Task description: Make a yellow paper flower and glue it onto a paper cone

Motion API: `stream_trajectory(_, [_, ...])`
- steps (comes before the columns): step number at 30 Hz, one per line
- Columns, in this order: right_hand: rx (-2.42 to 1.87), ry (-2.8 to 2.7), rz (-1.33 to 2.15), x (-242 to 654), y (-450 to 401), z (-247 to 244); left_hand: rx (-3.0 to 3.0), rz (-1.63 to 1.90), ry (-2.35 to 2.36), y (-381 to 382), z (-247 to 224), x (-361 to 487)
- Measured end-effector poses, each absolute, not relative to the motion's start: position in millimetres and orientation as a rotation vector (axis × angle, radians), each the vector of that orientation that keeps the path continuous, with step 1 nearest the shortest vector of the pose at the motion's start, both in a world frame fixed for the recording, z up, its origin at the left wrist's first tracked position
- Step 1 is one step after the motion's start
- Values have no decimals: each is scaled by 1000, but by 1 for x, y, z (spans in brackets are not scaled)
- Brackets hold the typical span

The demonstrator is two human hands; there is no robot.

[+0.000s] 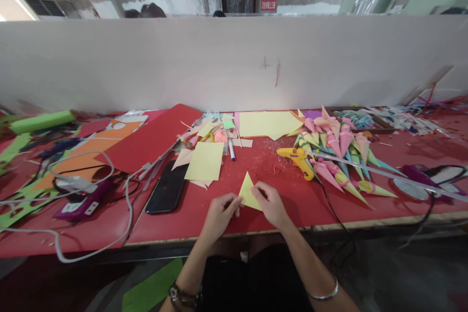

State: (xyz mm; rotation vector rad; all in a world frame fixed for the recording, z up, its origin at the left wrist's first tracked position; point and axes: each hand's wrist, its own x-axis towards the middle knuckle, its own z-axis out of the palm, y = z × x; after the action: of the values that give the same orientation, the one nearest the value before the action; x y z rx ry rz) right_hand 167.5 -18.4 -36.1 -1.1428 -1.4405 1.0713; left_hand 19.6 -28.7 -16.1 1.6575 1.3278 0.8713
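Note:
A small yellow paper triangle (248, 192) is held between my two hands, just above the front part of the red table (226, 224). My left hand (221, 212) pinches its lower left corner. On the right side, the fingers of my right hand (269, 202) are closed on its edge. Flat yellow paper (204, 161) lies beyond my left hand, partly over pale pink paper. Close to it are a black phone (167, 189) and a white marker with a blue end (231, 150). A yellow glue gun (298, 160) rests beyond my right hand.
Pink, yellow and blue paper cones (340, 144) are heaped at the right. A clear stick (383, 173) extends from the glue gun. Purple power strips (86, 202) with loose cables lie at the left. Red card (153, 136) and a white partition (164, 63) stand farther back.

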Motion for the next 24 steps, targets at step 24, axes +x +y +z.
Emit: stream_trajectory(24, [-1041, -1257, 1188, 169, -19, -44, 1455, 998, 1291, -24, -23, 20])
